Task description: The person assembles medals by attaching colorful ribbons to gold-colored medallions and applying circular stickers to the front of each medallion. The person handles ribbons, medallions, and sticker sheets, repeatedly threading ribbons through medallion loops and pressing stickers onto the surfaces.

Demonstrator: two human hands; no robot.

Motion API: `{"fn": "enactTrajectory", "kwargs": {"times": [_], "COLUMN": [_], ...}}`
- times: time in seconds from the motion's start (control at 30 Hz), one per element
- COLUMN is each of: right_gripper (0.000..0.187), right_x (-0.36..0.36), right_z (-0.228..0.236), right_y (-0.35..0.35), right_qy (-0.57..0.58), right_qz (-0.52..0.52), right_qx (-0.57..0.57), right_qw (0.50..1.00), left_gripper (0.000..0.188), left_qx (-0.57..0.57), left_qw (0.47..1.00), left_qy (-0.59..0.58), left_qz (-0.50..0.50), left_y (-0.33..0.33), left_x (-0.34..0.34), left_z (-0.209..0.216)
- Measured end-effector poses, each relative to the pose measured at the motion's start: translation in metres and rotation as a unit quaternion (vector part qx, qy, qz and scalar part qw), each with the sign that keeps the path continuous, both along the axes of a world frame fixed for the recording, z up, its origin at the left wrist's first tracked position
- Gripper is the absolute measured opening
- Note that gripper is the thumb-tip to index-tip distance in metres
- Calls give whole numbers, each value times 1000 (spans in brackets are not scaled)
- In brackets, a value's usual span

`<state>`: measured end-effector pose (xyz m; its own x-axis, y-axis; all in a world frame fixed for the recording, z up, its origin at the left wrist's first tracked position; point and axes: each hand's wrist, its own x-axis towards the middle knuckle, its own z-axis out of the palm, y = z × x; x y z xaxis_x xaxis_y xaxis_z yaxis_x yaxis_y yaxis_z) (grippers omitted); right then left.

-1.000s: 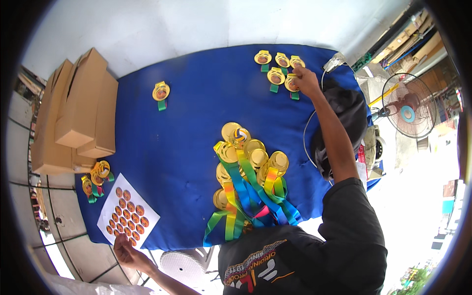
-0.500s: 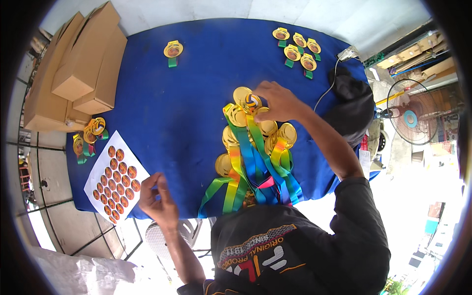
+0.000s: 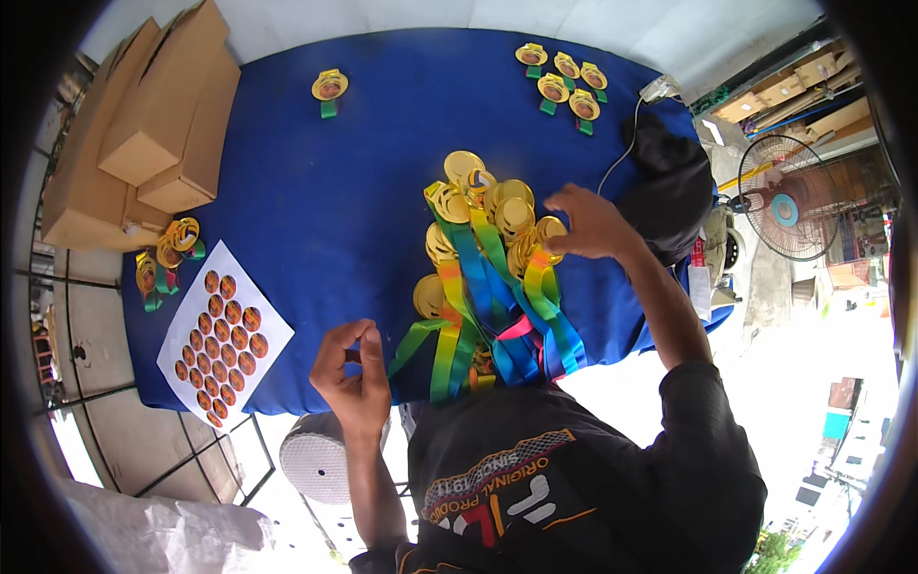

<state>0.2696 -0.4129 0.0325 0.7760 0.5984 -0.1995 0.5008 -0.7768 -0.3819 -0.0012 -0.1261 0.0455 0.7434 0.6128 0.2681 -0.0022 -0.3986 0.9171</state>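
A pile of gold medals (image 3: 514,215) lies on the blue-covered table in front of me, with ribbons (image 3: 488,297) in green, yellow and blue running toward my body. My right hand (image 3: 595,226) is just right of the pile, thumb and fingers apart, nothing seen between them. My left hand (image 3: 352,376) hovers over the table's near edge, left of the ribbons, its thumb and fingertips pinched together. Anything in that pinch is too small or hidden to tell. Left of this hand lies a white sheet (image 3: 251,287) of round orange-red stickers (image 3: 222,330).
Cardboard boxes (image 3: 143,124) stand at the left, with several medals (image 3: 167,251) beside them. One medal (image 3: 330,86) lies far left, and a group of medals (image 3: 555,88) far right. A black cloth (image 3: 665,191), a white cable (image 3: 626,143) and a fan (image 3: 786,206) are at the right.
My right hand has left the top of the medal pile and moved right and nearer to me. My left hand, still pinched, has moved right from the sticker sheet's edge.
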Motion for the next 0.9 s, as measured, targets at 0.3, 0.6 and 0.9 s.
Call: {"fn": "enactTrajectory", "kwargs": {"times": [0.3,0.6,0.9], "right_gripper": [20,28,20], "right_x": [-17,36,-47], "right_z": [84,231,69], "right_y": [2,60,121], "right_qy": [245,-11,207], "right_qz": [9,11,18], "right_qx": [243,619,480], "right_qw": [938,785,852], "left_gripper": [47,18,27], "left_qx": [36,-369,206], "left_qw": [978,853,961], "left_qy": [-35,80,135], "left_qz": [-204,-359,-127], "left_y": [-61,9,229], "left_x": [83,43,48], "left_z": [29,87,223]}}
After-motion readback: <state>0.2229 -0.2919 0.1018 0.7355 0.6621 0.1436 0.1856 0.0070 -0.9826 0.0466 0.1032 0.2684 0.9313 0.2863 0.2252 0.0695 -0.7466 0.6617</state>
